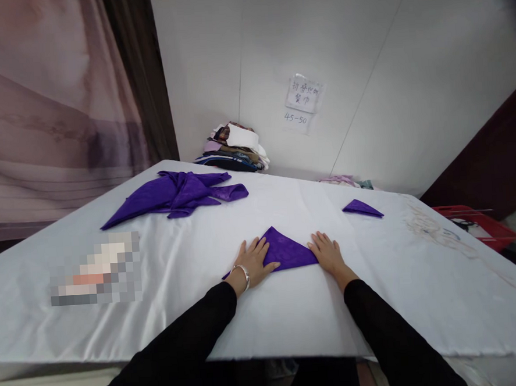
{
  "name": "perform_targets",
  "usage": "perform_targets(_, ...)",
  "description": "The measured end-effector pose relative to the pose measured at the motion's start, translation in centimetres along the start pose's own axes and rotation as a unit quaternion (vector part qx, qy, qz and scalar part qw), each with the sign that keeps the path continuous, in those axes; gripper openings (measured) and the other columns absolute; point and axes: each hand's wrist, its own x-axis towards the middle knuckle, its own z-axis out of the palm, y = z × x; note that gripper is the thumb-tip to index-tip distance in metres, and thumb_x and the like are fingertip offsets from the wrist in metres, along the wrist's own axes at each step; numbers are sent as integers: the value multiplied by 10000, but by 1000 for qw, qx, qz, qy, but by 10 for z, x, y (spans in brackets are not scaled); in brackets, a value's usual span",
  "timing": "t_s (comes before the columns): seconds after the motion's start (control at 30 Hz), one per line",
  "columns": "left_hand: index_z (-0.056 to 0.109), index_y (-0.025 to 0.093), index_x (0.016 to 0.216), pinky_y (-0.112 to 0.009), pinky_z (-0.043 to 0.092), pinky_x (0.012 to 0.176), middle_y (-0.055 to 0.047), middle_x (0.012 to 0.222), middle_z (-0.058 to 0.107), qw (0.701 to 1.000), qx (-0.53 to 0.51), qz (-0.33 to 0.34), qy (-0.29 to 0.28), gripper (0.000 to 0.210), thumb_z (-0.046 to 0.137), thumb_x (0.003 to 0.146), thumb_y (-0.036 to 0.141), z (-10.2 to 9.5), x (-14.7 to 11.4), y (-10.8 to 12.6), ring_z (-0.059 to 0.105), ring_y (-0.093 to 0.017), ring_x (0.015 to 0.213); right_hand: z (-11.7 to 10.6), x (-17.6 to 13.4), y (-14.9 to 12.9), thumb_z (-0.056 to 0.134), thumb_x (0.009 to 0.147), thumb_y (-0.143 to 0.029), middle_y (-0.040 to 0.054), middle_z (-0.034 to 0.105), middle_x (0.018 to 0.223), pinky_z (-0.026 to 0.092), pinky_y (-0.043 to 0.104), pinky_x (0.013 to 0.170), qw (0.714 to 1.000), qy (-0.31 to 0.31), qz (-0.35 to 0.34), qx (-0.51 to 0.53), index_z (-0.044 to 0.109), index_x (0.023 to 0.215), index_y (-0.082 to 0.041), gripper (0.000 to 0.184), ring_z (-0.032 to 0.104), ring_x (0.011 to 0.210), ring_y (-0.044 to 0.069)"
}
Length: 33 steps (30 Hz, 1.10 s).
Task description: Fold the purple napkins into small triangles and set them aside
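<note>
A purple cloth napkin [288, 250], folded into a triangle, lies flat in front of me with its peak pointing away. My left hand [252, 262], a silver bracelet at its wrist, rests spread on the napkin's left part and covers some of it. At the right corner, my right hand [326, 251] lies flat with its fingers at the cloth's edge. Both hands are open. Farther right sits a smaller folded purple napkin [362, 208]. A loose heap of purple napkins [174, 192] is at the back left.
A white cloth covers the table [422, 299]. Against the wall stands a stack of folded fabrics [233, 148]. A blurred-out patch [96, 270] lies at left. Beyond the table's right edge is a red basket [478, 226]. Paper signs [303, 94] hang on the wall.
</note>
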Motion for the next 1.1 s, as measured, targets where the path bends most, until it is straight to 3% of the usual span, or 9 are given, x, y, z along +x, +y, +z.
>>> perform_targets(0.17, 277, 200, 1417, -551, 40, 1094, -61, 1507, 197, 1000, -5, 2, 8, 768, 211, 826, 686, 2, 0, -2, 99, -284, 1387, -6, -2, -9, 162, 927, -466, 68, 263, 1482, 151, 513, 1054, 998, -7, 42, 51, 342, 1380, -208, 552, 175, 1365, 239)
perform_targets(0.33, 284, 191, 1414, -553, 47, 1093, -66, 1502, 211, 1000, 6, 1, 8, 770, 212, 827, 684, 3, 0, -1, 108, -282, 1385, -9, -11, -52, 200, 920, -525, 67, 226, 1498, 46, 480, 1085, 994, 56, -86, 36, 331, 1389, -227, 571, 102, 1385, 223)
perform_targets(0.5, 289, 192, 1413, -552, 63, 1092, -66, 1501, 218, 1000, 18, -4, 5, 776, 207, 825, 691, 1, 1, 1, 117, -283, 1383, -3, -6, -79, 189, 906, -572, 44, 207, 1506, 73, 479, 1080, 989, -12, -137, 44, 246, 1421, -266, 602, 119, 1382, 219)
perform_targets(0.77, 291, 215, 1412, -546, 46, 1094, -61, 1501, 221, 1000, 3, -3, 9, 765, 200, 824, 695, 1, 0, 0, 118, -283, 1383, -1, 11, -57, 186, 908, -572, 31, 185, 1512, 76, 473, 1084, 996, -18, -77, 34, 267, 1414, -251, 605, 105, 1384, 213)
perform_targets(1.1, 298, 201, 1409, -541, 52, 1096, -68, 1501, 217, 1000, -3, -3, 8, 779, 176, 823, 700, 0, 0, 0, 110, -275, 1386, 1, 10, -32, 173, 919, -539, 38, 216, 1502, 90, 465, 1081, 999, -3, -32, 36, 312, 1395, -229, 584, 133, 1378, 204)
